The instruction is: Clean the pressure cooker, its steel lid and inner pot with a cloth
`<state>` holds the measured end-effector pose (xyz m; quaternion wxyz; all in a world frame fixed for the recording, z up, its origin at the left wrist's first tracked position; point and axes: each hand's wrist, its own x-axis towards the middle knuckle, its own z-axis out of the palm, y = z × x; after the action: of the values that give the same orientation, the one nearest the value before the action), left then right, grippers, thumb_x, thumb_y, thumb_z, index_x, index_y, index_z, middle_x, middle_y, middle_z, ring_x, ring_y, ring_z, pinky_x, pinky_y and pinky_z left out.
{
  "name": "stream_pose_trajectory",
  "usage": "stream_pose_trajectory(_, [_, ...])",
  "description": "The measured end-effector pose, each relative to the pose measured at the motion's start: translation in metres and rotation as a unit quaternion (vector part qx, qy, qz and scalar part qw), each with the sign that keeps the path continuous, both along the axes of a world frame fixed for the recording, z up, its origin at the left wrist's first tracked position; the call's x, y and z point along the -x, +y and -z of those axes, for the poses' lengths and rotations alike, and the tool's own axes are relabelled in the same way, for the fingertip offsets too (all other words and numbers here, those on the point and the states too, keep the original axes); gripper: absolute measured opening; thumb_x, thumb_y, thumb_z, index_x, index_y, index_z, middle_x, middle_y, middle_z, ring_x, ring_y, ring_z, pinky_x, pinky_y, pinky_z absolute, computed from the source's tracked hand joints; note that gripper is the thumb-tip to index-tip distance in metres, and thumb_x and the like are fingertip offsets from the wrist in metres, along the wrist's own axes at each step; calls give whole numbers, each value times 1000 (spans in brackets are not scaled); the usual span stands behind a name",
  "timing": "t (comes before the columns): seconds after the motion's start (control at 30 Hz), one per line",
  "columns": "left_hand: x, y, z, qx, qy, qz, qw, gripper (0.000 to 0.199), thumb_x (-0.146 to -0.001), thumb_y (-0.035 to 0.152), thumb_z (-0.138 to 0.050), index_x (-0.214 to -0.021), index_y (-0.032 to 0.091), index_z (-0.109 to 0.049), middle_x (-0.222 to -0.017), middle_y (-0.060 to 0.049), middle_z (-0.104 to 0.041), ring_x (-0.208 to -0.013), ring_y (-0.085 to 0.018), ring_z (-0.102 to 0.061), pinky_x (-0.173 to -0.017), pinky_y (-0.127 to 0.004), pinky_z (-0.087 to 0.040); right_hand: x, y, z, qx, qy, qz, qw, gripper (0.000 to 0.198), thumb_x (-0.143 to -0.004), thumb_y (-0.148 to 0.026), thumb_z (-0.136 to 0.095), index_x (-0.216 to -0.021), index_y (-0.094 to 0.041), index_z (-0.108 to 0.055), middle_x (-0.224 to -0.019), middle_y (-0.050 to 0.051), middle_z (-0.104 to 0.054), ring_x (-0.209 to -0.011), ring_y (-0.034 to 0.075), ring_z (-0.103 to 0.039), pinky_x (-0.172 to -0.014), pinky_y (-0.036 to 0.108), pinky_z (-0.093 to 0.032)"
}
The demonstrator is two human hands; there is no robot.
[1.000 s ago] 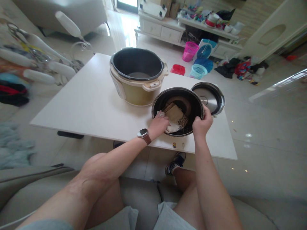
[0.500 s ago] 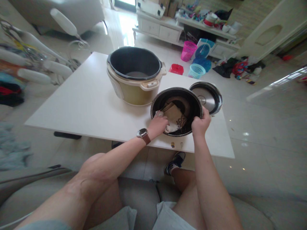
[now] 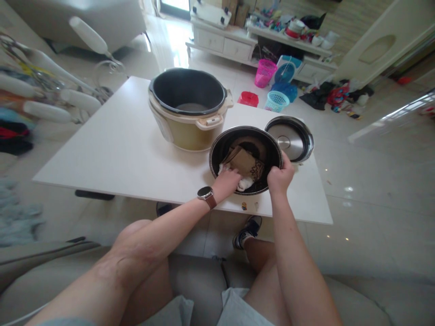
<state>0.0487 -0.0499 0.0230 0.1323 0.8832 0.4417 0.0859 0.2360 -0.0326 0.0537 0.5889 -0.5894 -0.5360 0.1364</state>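
At the near edge of the white table (image 3: pixel 102 149), I see the person's right hand (image 3: pixel 280 178) clamped on a tilted, round black pot (image 3: pixel 263 144); inside, the left hand (image 3: pixel 229 183) curls around a brown-and-white patterned cloth (image 3: pixel 243 162).

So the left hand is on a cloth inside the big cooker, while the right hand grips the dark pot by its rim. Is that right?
Not quite: the cloth is inside the dark pot, not the big cooker. The head view shows the left hand on it there, and the right hand does grip the pot by its rim.
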Motion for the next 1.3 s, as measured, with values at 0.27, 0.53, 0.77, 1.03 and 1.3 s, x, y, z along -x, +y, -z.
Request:
stream_pose_trajectory(0.27, [-4, -3, 1, -8, -8, -3, 1000, 33, -94, 4, -48, -108, 12, -77, -106, -14, -73, -100, -27, -69, -112, -50, -41, 3, -2, 0, 2, 0, 4, 1000, 65, -65, -12, -47, -121, -16, -78, -117, 5, -79, -120, 25, -69, -117, 49, -50])
stream_pose_trajectory(0.53, [-7, -4, 5, -14, -9, -5, 1000, 32, -95, 5, -48, -106, 13, -76, -105, -14, -73, -100, -27, -69, -110, -49, -44, 0, -3, 3, -3, -4, 13, 1000, 62, -65, -13, -47, -118, -17, -79, -116, 5, -79, -119, 25, -70, -117, 49, -51])
stream_pose_trajectory(0.77, [-6, -5, 3, -9, -7, -3, 1000, 33, -95, 5, -47, -109, 13, -76, -107, -14, -73, -103, -27, -70, -111, -48, -43, 3, -2, 1, -3, 6, 4, 1000, 63, -65, -12, -48, -119, -18, -79, -117, 5, -79, -120, 25, -70, -118, 50, -49])
stream_pose_trajectory(1.03, [5, 14, -4, 43, -167, -201, 964, 50, -94, 3, -43, -132, 22, -69, -126, -9, -73, -113, -23, -70, -96, -33, -54, 9, -2, 3, -4, 15, -8, 1000, 66, -63, -12, -47, -121, -17, -78, -118, 6, -78, -121, 26, -69, -119, 50, -48])
stream_pose_trajectory(1.3, [6, 27, -11, -63, -299, -275, 912, 73, -93, 2, -38, -161, 28, -46, -153, -7, -59, -138, -23, -59, -115, -35, -48, 21, 0, 12, 21, 27, 31, 999, 65, -62, -16, -46, -118, -17, -79, -112, 6, -79, -120, 27, -68, -116, 50, -50])
